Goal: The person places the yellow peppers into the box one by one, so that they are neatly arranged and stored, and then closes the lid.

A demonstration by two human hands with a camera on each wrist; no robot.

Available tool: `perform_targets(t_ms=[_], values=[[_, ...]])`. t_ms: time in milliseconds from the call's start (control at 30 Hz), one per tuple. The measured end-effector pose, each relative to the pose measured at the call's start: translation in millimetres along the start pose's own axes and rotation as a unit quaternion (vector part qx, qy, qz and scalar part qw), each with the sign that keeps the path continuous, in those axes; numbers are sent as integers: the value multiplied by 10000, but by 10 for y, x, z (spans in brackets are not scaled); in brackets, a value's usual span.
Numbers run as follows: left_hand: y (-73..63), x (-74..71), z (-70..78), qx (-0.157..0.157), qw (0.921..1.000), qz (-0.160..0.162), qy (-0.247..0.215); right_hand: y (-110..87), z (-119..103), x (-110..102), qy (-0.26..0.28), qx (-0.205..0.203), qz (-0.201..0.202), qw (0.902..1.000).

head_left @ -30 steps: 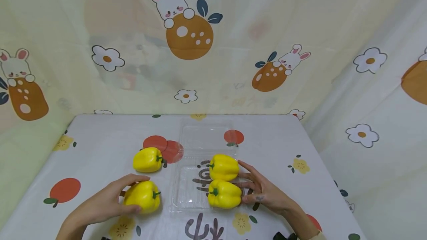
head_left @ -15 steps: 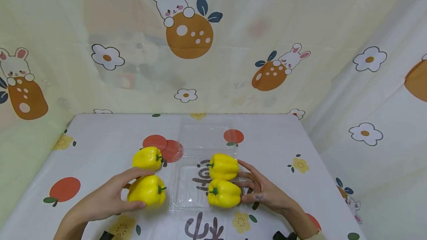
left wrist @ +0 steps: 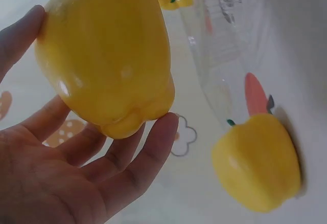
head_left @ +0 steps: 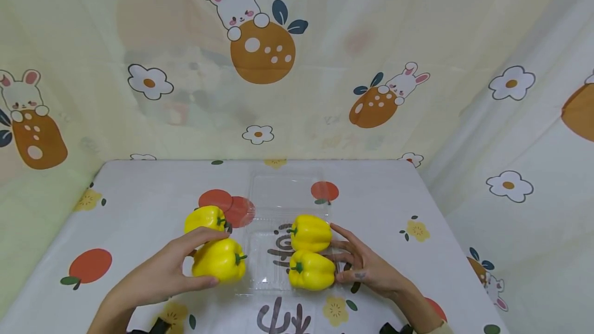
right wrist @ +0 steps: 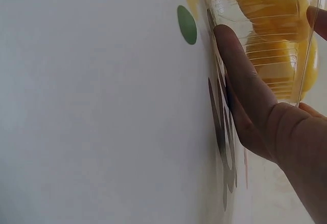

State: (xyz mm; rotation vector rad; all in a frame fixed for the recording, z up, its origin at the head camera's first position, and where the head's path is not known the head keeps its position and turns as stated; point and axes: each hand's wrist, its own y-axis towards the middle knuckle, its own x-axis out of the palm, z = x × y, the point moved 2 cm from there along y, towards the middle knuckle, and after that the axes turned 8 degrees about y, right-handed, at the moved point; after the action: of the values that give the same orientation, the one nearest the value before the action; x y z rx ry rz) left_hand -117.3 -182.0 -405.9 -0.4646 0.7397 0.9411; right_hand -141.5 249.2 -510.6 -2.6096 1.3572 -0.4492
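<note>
A yellow bell pepper (head_left: 219,262) is in my left hand (head_left: 178,267), fingers on its far side and thumb on its near side. In the left wrist view, fingertips press around this bell pepper (left wrist: 107,55). It is raised beside the left edge of a clear plastic clamshell container (head_left: 266,288), whose lid lies open toward the back. Two more yellow peppers, a far one (head_left: 311,233) and a near one (head_left: 312,270), sit along the container's right side. My right hand (head_left: 366,267) holds that side wall, its thumb against the clear plastic (right wrist: 255,35) in the right wrist view.
Another yellow bell pepper (head_left: 205,218) lies on the table left of the container, partly behind my left hand. The white tablecloth (head_left: 394,210) has printed fruit and flowers. A patterned curtain (head_left: 325,107) hangs behind the table's back edge.
My left hand has moved right and slightly away with its pepper, from the table toward the container's left edge, now overlapping the pepper behind. My right hand stays on the container.
</note>
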Motion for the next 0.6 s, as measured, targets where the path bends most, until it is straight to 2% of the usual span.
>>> perform_targets(t_ms=[200, 367, 600], values=[[27, 19, 98, 69, 10000, 52, 40, 20, 8, -4, -18, -37, -11, 10000], [84, 34, 159, 218, 9994, 142, 248, 20, 12, -13, -42, -60, -6, 10000], [162, 87, 221, 186, 9996, -21, 208, 16, 5, -8, -2, 3, 42, 10000]])
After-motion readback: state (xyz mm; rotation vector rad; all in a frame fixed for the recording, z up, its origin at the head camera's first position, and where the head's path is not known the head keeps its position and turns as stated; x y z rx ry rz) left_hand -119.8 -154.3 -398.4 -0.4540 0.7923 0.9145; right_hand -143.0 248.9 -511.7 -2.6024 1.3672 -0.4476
